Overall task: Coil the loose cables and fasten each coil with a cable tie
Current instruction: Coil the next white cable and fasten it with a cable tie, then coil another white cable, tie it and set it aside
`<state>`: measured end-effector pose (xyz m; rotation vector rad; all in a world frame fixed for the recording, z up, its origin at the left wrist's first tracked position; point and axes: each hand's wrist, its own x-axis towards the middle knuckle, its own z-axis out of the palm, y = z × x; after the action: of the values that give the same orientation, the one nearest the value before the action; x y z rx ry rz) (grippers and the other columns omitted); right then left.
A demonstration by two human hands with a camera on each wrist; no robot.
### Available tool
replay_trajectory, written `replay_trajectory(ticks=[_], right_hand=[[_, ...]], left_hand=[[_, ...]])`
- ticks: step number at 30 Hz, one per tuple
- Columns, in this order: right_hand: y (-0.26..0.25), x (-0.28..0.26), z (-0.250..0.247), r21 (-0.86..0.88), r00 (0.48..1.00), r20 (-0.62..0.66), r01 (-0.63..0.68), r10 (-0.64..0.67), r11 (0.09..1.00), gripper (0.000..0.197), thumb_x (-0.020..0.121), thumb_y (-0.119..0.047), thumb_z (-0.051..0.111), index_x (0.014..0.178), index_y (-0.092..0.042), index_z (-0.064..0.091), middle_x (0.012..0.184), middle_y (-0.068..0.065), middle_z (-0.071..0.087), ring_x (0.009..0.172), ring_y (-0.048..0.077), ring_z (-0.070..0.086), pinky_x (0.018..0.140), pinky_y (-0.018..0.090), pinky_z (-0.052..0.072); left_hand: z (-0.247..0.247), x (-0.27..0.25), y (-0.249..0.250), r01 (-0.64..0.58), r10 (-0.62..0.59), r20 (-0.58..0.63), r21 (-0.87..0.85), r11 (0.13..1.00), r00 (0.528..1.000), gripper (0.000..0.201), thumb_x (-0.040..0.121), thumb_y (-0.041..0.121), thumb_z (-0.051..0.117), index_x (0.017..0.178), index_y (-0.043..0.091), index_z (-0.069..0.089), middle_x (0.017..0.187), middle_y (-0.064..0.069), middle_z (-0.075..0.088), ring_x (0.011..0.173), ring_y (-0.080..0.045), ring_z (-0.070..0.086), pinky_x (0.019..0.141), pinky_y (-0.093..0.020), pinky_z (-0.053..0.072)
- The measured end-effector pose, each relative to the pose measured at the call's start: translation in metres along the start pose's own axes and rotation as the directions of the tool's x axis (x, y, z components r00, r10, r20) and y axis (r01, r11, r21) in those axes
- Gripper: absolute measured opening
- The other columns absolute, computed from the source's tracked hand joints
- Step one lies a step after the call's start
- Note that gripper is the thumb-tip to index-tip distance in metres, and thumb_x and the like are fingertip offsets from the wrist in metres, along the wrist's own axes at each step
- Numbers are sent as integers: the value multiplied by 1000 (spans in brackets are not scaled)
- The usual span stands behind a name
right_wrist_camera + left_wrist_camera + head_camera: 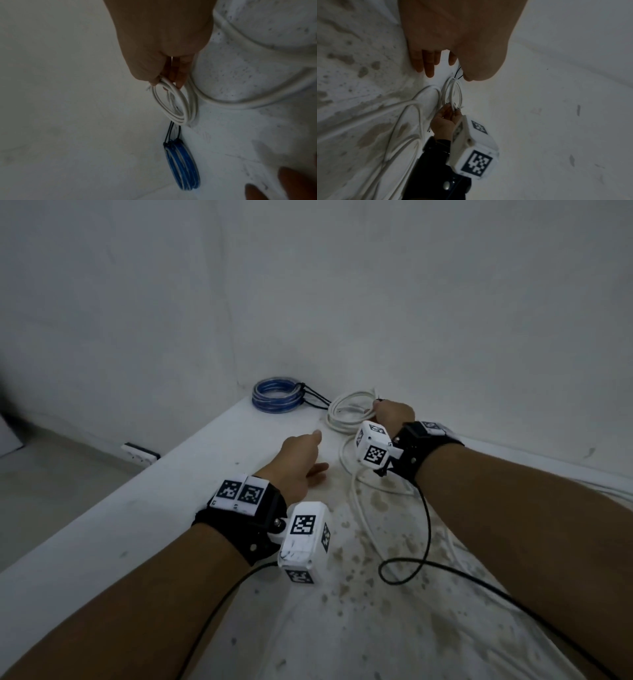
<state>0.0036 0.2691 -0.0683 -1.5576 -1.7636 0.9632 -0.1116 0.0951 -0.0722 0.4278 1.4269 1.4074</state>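
A white cable [346, 412] lies partly coiled near the far corner of the white table [120, 529]. My right hand [394, 412] grips the coil's loops [173, 102] between thumb and fingers, while the loose tail [358, 501] trails toward me. My left hand [303, 463] hovers over the table left of the coil with relaxed fingers [429, 65], holding nothing. A blue cable coil [275, 398] fastened with black ties [171, 132] sits in the corner beyond the white coil.
Walls close off the table at the back and right. The tabletop is stained with brown spots [380, 563] in front of me. Black wrist-camera leads [424, 542] loop across it. The table's left edge drops to the floor [51, 470].
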Motion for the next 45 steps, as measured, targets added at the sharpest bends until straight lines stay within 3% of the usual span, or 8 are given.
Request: replay_trajectory(ticks=[11, 20, 25, 27, 31, 37, 42, 45], right_hand=[[16, 0, 10, -665, 960, 130, 270, -248, 697, 24, 88, -36, 64, 91, -13, 63, 94, 10, 71, 85, 31, 66, 66, 27, 40], [10, -1, 7, -465, 997, 22, 76, -74, 882, 63, 93, -22, 63, 141, 5, 32, 98, 12, 66, 105, 34, 63, 69, 33, 40], [26, -20, 1, 59, 990, -126, -62, 69, 996, 34, 95, -36, 49, 100, -5, 62, 89, 9, 64, 74, 24, 65, 64, 33, 58], [34, -31, -9, -4, 963, -267, -41, 39, 999, 43, 90, -40, 49, 83, -1, 63, 85, 14, 69, 75, 30, 67, 72, 38, 57], [63, -68, -67, -338, 909, -389, 8, -148, 941, 41, 90, -42, 53, 94, -3, 68, 104, 17, 69, 99, 36, 63, 85, 35, 48], [130, -146, -180, -716, 984, -175, -116, -16, 688, 42, 91, -43, 58, 67, -9, 54, 99, 17, 68, 81, 28, 60, 69, 29, 41], [179, -185, -200, -774, 990, -64, -129, 126, 620, 50, 98, -53, 45, 105, -5, 58, 101, 14, 60, 88, 27, 58, 74, 30, 43], [187, -185, -203, -739, 991, -55, -125, 126, 662, 56, 98, -54, 45, 118, -3, 54, 95, 10, 51, 82, 26, 53, 73, 32, 43]], left_hand=[[-3, 8, -2, -4, 3, 48, 36, 999, 999, 44, 101, 28, 54, 140, 11, 41, 114, -6, 49, 105, -25, 59, 92, -39, 52], [-5, 13, -2, 0, -1, 51, 27, 1000, 999, 43, 100, 30, 54, 138, 13, 41, 124, -8, 48, 103, -25, 59, 87, -39, 53], [-5, 13, -2, 3, -7, 75, 55, 998, 997, 46, 101, 27, 54, 142, 12, 39, 131, -10, 45, 110, -26, 57, 94, -40, 51], [-4, 9, -2, -15, 9, 75, 91, 996, 997, 38, 100, 24, 55, 134, 13, 43, 117, -7, 47, 109, -25, 57, 98, -40, 51], [-3, -2, -9, -115, 85, 127, 253, 961, 988, 8, 99, 18, 56, 101, 13, 50, 89, -3, 48, 91, -18, 55, 87, -31, 51], [0, -18, -28, -366, 218, 294, 749, 552, 931, 25, 92, 30, 65, 110, 13, 58, 101, -8, 64, 82, -16, 59, 68, -27, 48], [40, -42, -39, -451, 315, 379, 871, 197, 870, 39, 89, 40, 64, 118, 15, 57, 122, -10, 57, 111, -26, 56, 94, -33, 47], [82, -70, -45, -585, 268, 542, 803, 115, 797, 22, 93, 35, 63, 101, 15, 63, 102, -10, 61, 96, -24, 58, 82, -29, 45]])
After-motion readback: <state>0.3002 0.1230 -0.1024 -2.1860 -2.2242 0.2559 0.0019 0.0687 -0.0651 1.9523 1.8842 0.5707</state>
